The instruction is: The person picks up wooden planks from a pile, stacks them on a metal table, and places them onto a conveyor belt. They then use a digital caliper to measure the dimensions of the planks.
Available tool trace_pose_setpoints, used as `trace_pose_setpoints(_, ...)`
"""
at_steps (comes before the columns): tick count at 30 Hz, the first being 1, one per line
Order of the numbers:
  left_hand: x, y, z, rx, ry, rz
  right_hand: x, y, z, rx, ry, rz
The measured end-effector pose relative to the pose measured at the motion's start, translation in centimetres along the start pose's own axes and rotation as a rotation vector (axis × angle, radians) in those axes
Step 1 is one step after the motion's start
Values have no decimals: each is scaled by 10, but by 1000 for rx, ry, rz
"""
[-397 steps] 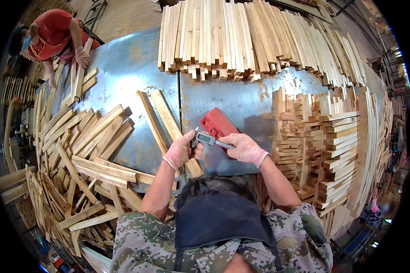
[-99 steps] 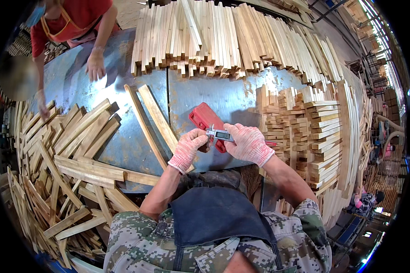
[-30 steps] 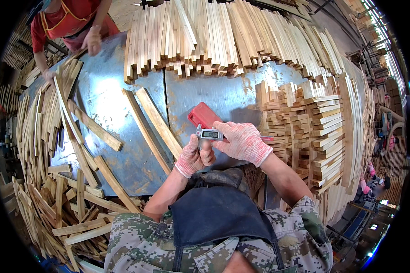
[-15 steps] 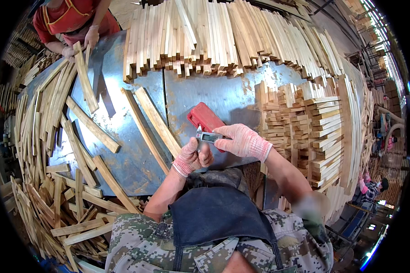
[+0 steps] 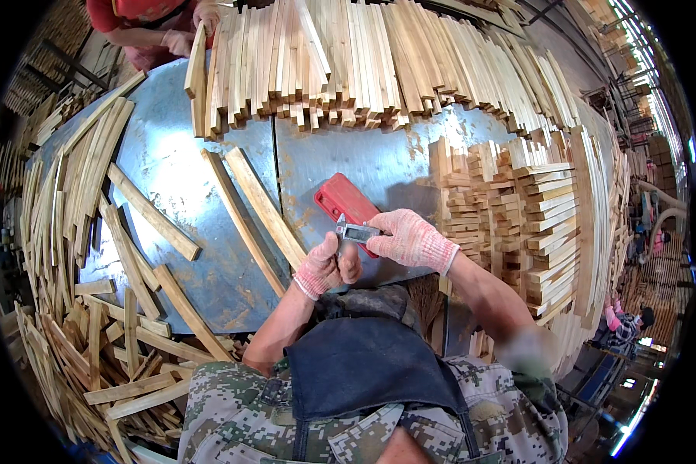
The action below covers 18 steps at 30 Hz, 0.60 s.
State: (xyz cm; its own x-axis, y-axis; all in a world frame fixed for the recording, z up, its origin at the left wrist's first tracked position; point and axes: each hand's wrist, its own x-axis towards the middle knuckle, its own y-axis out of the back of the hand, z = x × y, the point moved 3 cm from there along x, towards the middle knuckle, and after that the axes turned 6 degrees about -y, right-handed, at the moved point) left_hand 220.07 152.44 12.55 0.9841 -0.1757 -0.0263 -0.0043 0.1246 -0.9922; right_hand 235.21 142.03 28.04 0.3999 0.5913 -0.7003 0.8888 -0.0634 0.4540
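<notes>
A digital caliper (image 5: 356, 233) with a small grey display is held level in front of me. My right hand (image 5: 411, 241), in a pale knit glove with bare fingertips showing, grips its body from the right. Close against the jaw end, my left hand (image 5: 325, 267), gloved alike, has its fingers curled, thumb on one side of the jaws and fingertips on the other. What lies between those fingertips is too small to make out. Just beyond the caliper lies a red plastic case (image 5: 346, 199) on the metal table (image 5: 317, 155), partly covered by my right hand.
Two wooden strips (image 5: 264, 209) lie left of my hands. Stacked strips (image 5: 301, 69) line the far side, with another stack (image 5: 549, 224) to the right. Loose strips (image 5: 131, 379) pile up at lower left. A co-worker's gloved hand (image 5: 179, 42) holds a strip at far left.
The co-worker has moved right to the far stack, bringing strips to its left end. My hands and the caliper stay nearly in place.
</notes>
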Motion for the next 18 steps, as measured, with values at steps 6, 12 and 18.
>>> trace_pose_setpoints(6, 2, 2, 0, 3, 1, -40, 7, -2, 8, -92, -38, -5)
trace_pose_setpoints(12, -1, 1, -2, 0, 5, -12, 4, -1, 3, -125, -60, -20)
trace_pose_setpoints(18, -2, 8, -5, -56, 34, 11, 4, -1, 3, -60, -59, -32)
